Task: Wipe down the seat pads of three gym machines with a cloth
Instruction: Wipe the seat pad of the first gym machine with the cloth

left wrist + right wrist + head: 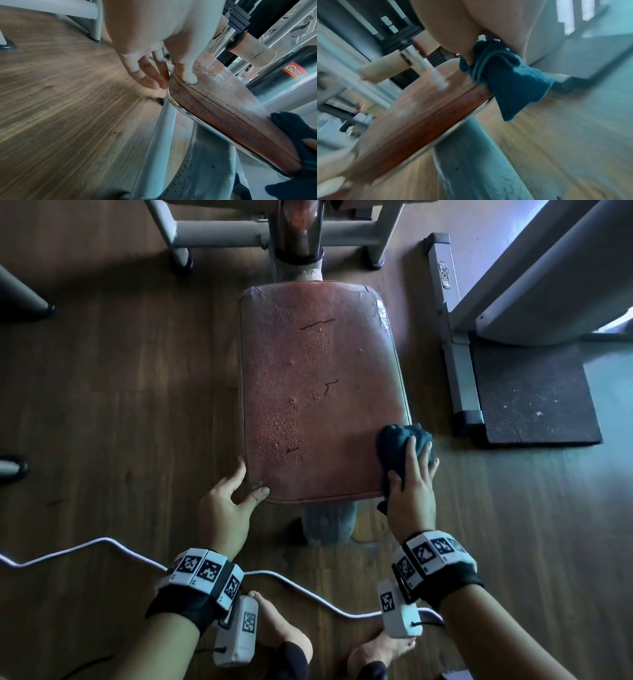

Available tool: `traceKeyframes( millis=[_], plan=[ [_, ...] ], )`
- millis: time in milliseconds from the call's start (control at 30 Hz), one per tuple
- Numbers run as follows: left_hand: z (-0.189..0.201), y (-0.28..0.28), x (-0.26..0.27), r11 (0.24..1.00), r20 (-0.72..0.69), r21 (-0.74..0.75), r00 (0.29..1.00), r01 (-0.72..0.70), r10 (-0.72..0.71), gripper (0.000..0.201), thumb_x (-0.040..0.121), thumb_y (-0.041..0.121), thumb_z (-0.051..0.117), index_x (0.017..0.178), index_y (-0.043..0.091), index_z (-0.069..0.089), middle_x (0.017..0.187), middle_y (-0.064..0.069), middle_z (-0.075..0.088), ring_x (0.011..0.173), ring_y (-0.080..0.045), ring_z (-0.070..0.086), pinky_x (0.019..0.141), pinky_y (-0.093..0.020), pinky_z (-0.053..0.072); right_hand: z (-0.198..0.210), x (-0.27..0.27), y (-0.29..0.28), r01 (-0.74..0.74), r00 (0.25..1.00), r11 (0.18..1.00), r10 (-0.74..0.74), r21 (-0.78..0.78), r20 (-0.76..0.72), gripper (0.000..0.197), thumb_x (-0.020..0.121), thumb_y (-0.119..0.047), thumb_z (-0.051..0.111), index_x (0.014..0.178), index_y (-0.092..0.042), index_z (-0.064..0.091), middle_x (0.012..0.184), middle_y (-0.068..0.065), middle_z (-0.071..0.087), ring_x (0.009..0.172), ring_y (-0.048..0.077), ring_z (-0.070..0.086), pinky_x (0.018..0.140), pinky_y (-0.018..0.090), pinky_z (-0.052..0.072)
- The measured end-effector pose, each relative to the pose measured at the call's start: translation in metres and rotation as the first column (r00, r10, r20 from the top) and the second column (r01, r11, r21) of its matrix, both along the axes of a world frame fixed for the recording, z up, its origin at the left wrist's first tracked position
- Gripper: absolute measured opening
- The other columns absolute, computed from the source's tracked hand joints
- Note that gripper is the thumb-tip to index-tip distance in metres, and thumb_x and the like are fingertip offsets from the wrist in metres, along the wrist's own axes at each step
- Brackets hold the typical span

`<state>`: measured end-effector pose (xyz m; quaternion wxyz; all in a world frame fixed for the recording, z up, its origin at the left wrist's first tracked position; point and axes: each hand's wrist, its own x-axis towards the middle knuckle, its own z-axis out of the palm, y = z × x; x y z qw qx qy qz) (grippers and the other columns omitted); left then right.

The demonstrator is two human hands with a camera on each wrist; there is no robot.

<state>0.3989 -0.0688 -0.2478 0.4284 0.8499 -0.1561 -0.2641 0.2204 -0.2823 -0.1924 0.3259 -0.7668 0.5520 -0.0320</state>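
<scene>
While right hand (409, 484) wipes, mat (534, 402) beside seat pad (318, 392).

this is a gym, an indoor workout room with wood-plank flooring (120, 392). the landmark is a worn red vinyl seat pad (318, 392) on a grey steel post (202, 169). beyond the pad's far end stand the grey tubular frame legs (219, 234) of its machine, and foam roller pads (254, 54) stick out from a chrome bar there. to the pad's right another machine's base (455, 344) rests on a black rubber mat (534, 398). an orange brand label (295, 70) shows on equipment behind the pad
</scene>
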Motion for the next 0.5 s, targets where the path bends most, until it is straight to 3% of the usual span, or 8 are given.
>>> traceKeyframes(
  millis=[67,133,200,300,367,433,500],
  plan=[
    [0.003,0.0,0.001,1.0,-0.046,-0.004,0.999,0.0,0.0,0.079,0.072,0.058,0.071,0.139,0.022,0.048,0.138,-0.002,0.055,0.131,-0.014,0.048,0.109,-0.036,0.038,-0.001,0.003,0.01,-0.199,0.978,0.978,0.194,-0.064,-0.075,0.064,0.1,-0.015,0.04,0.154,-0.026,0.009,0.162,0.001,-0.004,0.148,0.028,-0.01,0.117,0.05,0.015],
    [0.008,0.002,0.0,1.0,-0.098,0.024,0.995,-0.005,0.008,0.072,0.079,0.045,0.073,0.139,0.014,0.049,0.141,-0.004,0.052,0.133,-0.015,0.045,0.111,-0.036,0.035,-0.001,0.009,0.021,-0.38,0.915,0.921,0.36,-0.09,-0.183,0.065,0.099,-0.018,0.039,0.155,-0.025,0.006,0.162,0.004,-0.003,0.148,0.03,-0.008,0.118,0.055,0.011],
    [0.017,0.002,-0.01,0.996,-0.164,0.086,0.985,-0.028,0.042,0.065,0.085,0.033,0.069,0.142,0.012,0.045,0.144,-0.008,0.048,0.135,-0.021,0.043,0.112,-0.039,0.034,0.003,0.012,0.032,-0.518,0.84,0.848,0.48,-0.112,-0.254,0.069,0.097,-0.022,0.042,0.154,-0.025,0.003,0.162,0.004,-0.001,0.149,0.029,-0.002,0.116,0.055,0.018],
    [0.036,0.002,-0.042,0.989,-0.224,0.085,0.965,-0.119,0.135,0.069,0.088,0.031,0.065,0.148,0.024,0.031,0.151,-0.001,0.034,0.138,-0.021,0.035,0.112,-0.044,0.031,0.013,0.012,0.031,-0.627,0.768,0.772,0.59,-0.104,-0.251,0.066,0.098,-0.039,0.042,0.153,-0.031,0.008,0.162,-0.001,0.005,0.148,0.022,0.008,0.11,0.049,0.028],
    [0.05,-0.002,-0.066,0.993,0.022,0.055,0.994,-0.108,0.107,0.067,0.086,0.03,0.067,0.145,0.023,0.036,0.146,-0.003,0.037,0.132,-0.023,0.041,0.106,-0.047,0.039,0.02,0.009,0.014,-0.587,0.81,0.799,0.574,-0.133,-0.124,0.055,0.097,-0.041,0.044,0.149,-0.035,0.026,0.159,-0.005,0.019,0.143,0.019,0.024,0.107,0.048,0.032],
    [0.061,-0.017,-0.085,0.999,0.293,0.034,0.956,-0.009,-0.002,0.061,0.084,0.027,0.069,0.14,0.018,0.045,0.143,-0.006,0.04,0.129,-0.022,0.043,0.104,-0.042,0.041,0.02,0.004,-0.014,-0.438,0.895,0.879,0.446,-0.189,0.003,0.044,0.097,-0.034,0.046,0.14,-0.037,0.04,0.153,-0.008,0.03,0.135,0.018,0.034,0.105,0.048,0.033],
    [0.075,-0.047,-0.096,0.995,0.353,0.042,0.93,0.095,-0.103,0.058,0.086,0.031,0.066,0.14,0.022,0.046,0.15,-0.003,0.033,0.132,-0.017,0.039,0.107,-0.029,0.036,0.012,-0.001,-0.047,-0.309,0.949,0.945,0.314,-0.105,0.038,0.041,0.098,-0.031,0.044,0.138,-0.038,0.042,0.154,-0.008,0.03,0.139,0.018,0.031,0.11,0.05,0.029]
  ],
)
